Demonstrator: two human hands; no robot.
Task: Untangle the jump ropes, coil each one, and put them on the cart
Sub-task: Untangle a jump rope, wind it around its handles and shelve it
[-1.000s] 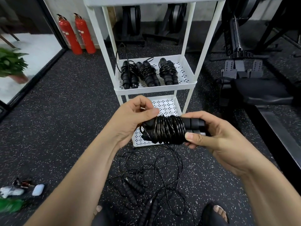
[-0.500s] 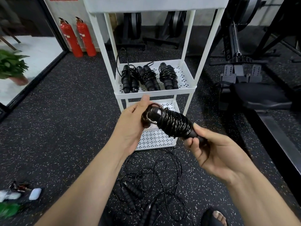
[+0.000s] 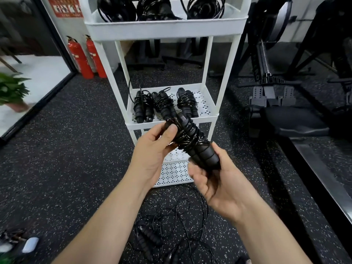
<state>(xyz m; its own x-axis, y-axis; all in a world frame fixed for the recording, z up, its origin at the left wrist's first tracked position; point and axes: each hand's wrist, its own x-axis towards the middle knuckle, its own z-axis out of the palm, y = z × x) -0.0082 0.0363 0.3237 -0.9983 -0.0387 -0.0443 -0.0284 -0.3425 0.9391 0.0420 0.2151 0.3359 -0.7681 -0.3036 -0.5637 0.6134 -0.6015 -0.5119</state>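
At the bottom centre of the frame a tangle of loose ropes (image 3: 171, 231) lies on the speckled rubber floor (image 3: 66, 149), thin glossy cords looped over ribbed foam handles; its lower edge is cut off by the frame. Above it, my left hand (image 3: 150, 155) pinches the upper end of a coiled jump rope (image 3: 190, 140), thumb pressed flat on the wraps and fingers curled behind, out of sight. My right hand (image 3: 219, 185) grips the lower end, wrapped round the matte foam handles. The bundle tilts from upper left to lower right, its shiny cord wound tightly round the two handles, in the air in front of the white cart (image 3: 165, 28).

My hands cover part of the cart's perforated bottom shelf. On the middle shelf lie three wound bundles (image 3: 163, 105) side by side. The top tray holds more black coils (image 3: 158, 8), cut off by the upper edge. Two red fire extinguishers (image 3: 87, 58) stand at the upper left, and dark gym equipment (image 3: 270, 88) fills the right, hard to make out.
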